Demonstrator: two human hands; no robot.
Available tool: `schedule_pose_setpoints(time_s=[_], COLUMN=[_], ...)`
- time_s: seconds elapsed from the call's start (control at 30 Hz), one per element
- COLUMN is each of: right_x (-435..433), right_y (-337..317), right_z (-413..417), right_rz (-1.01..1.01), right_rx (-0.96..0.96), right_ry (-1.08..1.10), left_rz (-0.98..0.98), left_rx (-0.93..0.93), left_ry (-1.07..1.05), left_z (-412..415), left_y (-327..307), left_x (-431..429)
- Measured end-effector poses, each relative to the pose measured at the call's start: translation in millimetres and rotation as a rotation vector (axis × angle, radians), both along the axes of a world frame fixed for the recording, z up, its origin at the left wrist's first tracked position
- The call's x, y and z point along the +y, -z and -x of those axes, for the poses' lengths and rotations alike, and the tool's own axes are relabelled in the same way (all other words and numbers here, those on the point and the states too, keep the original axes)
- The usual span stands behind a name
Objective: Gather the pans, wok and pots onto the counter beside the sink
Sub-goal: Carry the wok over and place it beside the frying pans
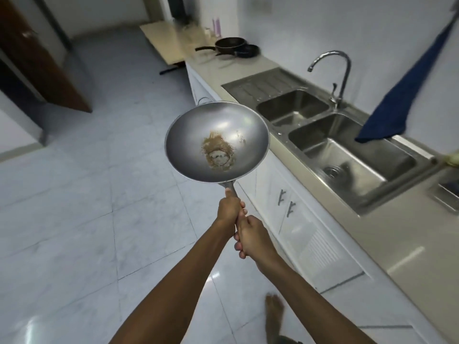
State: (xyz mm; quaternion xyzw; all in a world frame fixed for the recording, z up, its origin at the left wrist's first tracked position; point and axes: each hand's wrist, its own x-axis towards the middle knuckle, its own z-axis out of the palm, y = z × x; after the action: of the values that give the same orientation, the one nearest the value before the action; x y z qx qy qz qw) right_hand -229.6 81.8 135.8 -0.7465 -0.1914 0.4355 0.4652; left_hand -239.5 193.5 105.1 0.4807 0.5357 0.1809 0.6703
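Beyond one wok [217, 141], seemingly two pans [237, 47]

No text, label, brand, number or sign can be read anywhere in this view; every surface that might carry print is plain, blurred, or too small to make out.

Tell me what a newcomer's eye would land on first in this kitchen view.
First the wok, held out over the tiled floor at centre frame, a brown rusty patch in its bowl; the left hand and the right hand both grip its handle. Next the steel double sink with its curved tap in the counter to the right. Far back on that counter sit two dark pans.
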Motion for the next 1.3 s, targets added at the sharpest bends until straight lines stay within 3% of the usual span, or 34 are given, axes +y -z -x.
schedule_pose_setpoints(time_s=[0.27, 0.53, 0.97, 1.3], right_x=[163, 337, 657, 870], right_y=[-3, 15, -6, 30], right_z=[-80, -139, -236, -361], right_rz=[0.031, 0.01, 0.004, -0.038], right_rx=[-0.032, 0.024, 0.012, 0.006], right_ry=[-0.089, -0.074, 0.202, 0.413], left_rz=[-0.013, -0.097, 0.072, 0.063], left_rx=[-0.001, 0.035, 0.0, 0.065], left_ry=[-0.105, 0.0, 0.264, 0.478], left_z=[-72, -129, -260, -409], left_y=[-13, -1, -12, 24], left_x=[156, 330, 656, 868])
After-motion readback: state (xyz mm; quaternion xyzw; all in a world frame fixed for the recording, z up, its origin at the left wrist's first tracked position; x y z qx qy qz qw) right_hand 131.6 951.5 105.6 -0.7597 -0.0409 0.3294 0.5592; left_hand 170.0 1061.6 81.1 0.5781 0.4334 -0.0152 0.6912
